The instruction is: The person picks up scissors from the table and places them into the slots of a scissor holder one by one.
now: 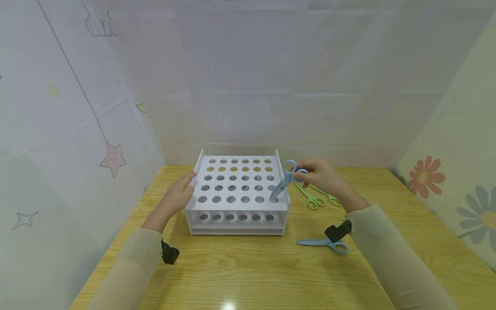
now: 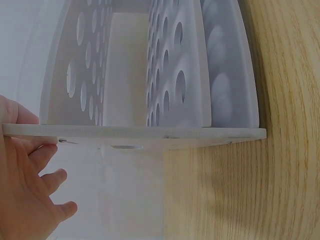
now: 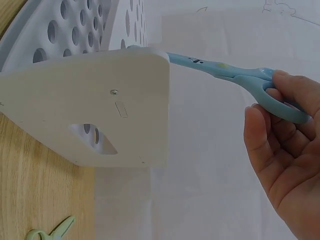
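At a white rack point(image 1: 238, 207), right grip point(image 1: 323, 175) pinching blue scissors point(image 1: 286, 179), left grip point(image 1: 178, 193) pinching the rack's side panel point(image 2: 135, 132)

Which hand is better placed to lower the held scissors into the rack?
Right hand, probably: it holds the blue scissors, aimed at a corner hole. The left hand holds the opposite side of the rack.

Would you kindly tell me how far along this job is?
Done: the rack stands upright, held by the left hand; no scissors visibly seated. In hand: the right hand holds blue scissors, tips at a near-right hole. Probably left: seating these, then perhaps the other blue pair and the green pairs on the table.
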`<state>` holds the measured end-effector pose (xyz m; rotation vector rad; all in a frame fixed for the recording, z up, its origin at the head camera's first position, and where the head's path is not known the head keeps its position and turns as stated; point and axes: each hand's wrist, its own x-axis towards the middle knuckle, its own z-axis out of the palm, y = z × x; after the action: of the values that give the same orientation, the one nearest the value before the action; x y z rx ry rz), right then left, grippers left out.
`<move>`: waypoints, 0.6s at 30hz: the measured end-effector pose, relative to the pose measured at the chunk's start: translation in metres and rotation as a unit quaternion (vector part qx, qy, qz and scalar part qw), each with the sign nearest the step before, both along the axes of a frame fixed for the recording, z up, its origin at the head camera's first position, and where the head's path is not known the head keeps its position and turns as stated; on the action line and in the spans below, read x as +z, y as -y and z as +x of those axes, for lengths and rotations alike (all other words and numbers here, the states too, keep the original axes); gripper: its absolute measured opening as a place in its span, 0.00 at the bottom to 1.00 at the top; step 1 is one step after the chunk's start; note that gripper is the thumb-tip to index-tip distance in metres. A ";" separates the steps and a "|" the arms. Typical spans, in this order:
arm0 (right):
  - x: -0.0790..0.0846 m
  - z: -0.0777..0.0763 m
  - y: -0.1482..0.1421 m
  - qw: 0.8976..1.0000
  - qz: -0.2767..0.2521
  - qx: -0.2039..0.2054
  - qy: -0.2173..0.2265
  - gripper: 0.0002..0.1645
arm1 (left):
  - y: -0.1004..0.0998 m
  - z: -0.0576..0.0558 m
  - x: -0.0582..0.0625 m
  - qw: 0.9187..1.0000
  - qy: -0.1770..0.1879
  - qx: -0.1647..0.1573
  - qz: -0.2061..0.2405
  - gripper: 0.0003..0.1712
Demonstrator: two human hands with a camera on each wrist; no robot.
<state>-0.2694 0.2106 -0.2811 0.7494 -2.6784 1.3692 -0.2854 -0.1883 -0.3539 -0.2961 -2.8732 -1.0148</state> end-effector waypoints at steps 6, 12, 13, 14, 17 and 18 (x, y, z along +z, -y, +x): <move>-0.004 -0.002 0.000 1.000 0.016 0.003 0.003 0.12 | -0.001 0.001 0.001 1.000 0.000 -0.002 0.002 0.31; -0.007 -0.003 0.001 1.000 0.020 0.012 0.007 0.13 | -0.001 -0.001 -0.001 1.000 -0.005 -0.007 0.002 0.31; -0.007 -0.004 0.001 1.000 0.019 0.014 0.007 0.12 | -0.001 -0.001 -0.001 1.000 -0.005 -0.007 0.002 0.31; -0.008 -0.004 0.001 1.000 0.018 0.016 0.007 0.12 | -0.001 -0.001 -0.001 1.000 -0.005 -0.007 0.002 0.31; -0.009 -0.006 0.002 1.000 0.015 0.024 0.008 0.11 | -0.001 -0.002 -0.002 1.000 -0.005 -0.008 0.001 0.31; -0.010 -0.006 0.002 1.000 0.015 0.025 0.009 0.11 | 0.000 -0.003 -0.002 1.000 -0.006 -0.009 0.000 0.30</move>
<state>-0.2755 0.2088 -0.2908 0.8162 -2.7173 1.3552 -0.2879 -0.1878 -0.3561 -0.3268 -2.8646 -1.0138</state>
